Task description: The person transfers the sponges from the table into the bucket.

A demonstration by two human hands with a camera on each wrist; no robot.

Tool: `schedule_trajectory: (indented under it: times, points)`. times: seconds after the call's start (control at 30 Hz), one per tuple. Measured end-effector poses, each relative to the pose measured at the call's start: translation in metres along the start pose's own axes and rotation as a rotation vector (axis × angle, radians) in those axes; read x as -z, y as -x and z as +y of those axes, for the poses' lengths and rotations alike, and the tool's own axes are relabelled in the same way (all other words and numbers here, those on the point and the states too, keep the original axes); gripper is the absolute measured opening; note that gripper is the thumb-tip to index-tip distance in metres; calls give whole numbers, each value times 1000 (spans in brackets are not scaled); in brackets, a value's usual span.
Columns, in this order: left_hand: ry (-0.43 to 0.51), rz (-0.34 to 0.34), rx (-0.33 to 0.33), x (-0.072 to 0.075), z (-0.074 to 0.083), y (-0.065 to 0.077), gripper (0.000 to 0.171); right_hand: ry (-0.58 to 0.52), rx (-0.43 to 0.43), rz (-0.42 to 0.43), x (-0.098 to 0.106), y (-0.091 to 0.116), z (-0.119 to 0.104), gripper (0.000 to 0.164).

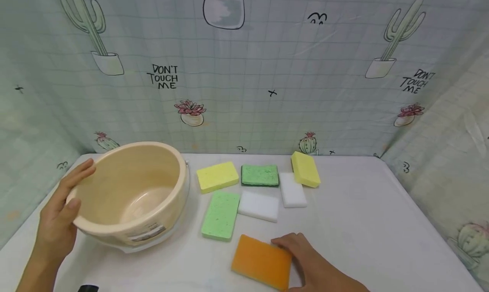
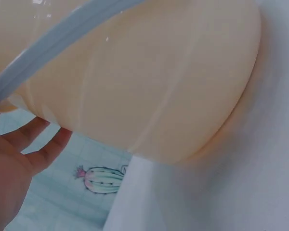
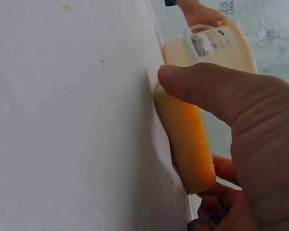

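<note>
A cream plastic bucket (image 1: 172,215) with a label and a pale handle stands at the left of the white table. My left hand (image 1: 59,215) grips its left rim, and in the left wrist view the fingers (image 2: 48,149) lie along the bucket's outer wall (image 2: 149,82). At the front, my right hand (image 1: 309,262) holds an orange sponge (image 1: 261,262) by its right end, thumb and fingers on opposite edges. The right wrist view shows the thumb (image 3: 202,86) over one side of the orange sponge (image 3: 200,139), low against the tabletop.
Behind the orange sponge lie a light green sponge (image 1: 220,215), a darker green one (image 1: 259,175), two white ones (image 1: 259,206) and a yellow one (image 1: 217,177). Another yellow sponge (image 1: 305,169) leans on a white one. A patterned cloth (image 1: 244,71) hangs behind the table.
</note>
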State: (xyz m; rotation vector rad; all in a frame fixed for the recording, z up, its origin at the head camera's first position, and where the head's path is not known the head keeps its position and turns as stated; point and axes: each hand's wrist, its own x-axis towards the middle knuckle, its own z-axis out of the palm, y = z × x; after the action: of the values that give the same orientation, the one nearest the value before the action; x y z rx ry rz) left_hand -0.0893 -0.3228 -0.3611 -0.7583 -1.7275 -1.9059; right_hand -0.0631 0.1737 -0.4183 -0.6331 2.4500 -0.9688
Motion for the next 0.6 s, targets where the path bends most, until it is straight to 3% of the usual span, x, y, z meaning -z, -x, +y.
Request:
schedule_trajectory:
  times: [0.1, 0.33, 0.6]
  points:
    - [36, 10, -6, 1, -5, 1, 43, -57, -25, -19, 4, 2, 1, 83]
    - [84, 13, -8, 7, -10, 5, 45, -106, 176, 17, 8, -1, 9, 74]
    - [56, 24, 37, 7, -11, 6, 48, -100, 174, 67, 14, 1, 5, 75]
